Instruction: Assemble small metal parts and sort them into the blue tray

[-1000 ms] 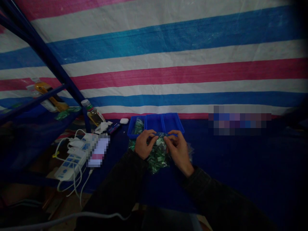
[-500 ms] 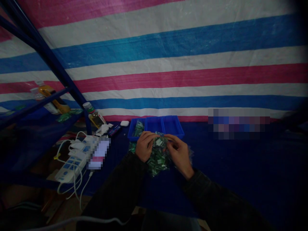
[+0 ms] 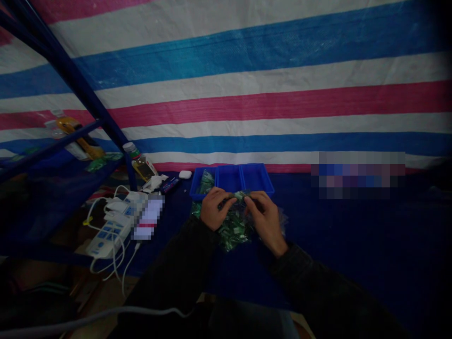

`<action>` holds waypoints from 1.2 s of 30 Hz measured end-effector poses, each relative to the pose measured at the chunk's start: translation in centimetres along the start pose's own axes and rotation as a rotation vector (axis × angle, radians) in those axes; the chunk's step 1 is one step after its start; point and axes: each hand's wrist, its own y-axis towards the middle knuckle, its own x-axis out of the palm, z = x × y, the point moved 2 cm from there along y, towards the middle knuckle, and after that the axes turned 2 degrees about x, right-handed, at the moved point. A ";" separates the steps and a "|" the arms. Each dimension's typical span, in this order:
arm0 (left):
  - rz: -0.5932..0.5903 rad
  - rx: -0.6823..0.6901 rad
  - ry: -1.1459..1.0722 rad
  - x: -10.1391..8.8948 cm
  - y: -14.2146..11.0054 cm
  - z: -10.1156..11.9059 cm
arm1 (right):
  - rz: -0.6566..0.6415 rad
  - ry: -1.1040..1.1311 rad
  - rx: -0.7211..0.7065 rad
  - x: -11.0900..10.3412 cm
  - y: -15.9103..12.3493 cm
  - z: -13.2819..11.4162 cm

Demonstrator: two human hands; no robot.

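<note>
My left hand [image 3: 215,210] pinches the left edge of a small clear plastic packet [image 3: 240,194] with green in it. On its right edge, the thumb and fingers of my right hand [image 3: 267,220] are closed as well. Below the hands lies a pile of shiny green packets [image 3: 233,231] on the blue tabletop. Just behind them stands a blue three-compartment tray [image 3: 229,178]; a green packet [image 3: 206,181] sits in its left compartment. Clear plastic [image 3: 283,219] shows beside my right hand, partly hidden by it.
To the left are a white power strip [image 3: 109,238] with tangled cables, a phone [image 3: 150,216], crumpled tissue [image 3: 154,182], a white case [image 3: 185,174] and a bottle [image 3: 141,162]. A blue metal frame [image 3: 113,134] rises there. Striped sheeting [image 3: 247,103] hangs behind.
The packet between my hands has gone from facing me broadly to a flatter, narrower look, and my thumbs now press nearer its top. The whole view has shifted slightly.
</note>
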 end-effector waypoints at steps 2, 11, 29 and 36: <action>0.022 -0.041 -0.003 0.2 -0.2 -0.1 | 0.011 -0.001 0.006 -0.1 0.0 0.1; -0.008 -0.078 -0.013 0.0 -0.3 -0.1 | -0.034 0.144 0.159 0.3 -0.5 0.8; -0.023 0.019 0.021 -0.2 0.1 -0.2 | -0.062 0.147 0.129 0.2 -0.3 0.7; 0.047 -0.014 0.085 -0.4 0.2 0.2 | -0.030 0.035 0.067 0.0 -0.3 0.7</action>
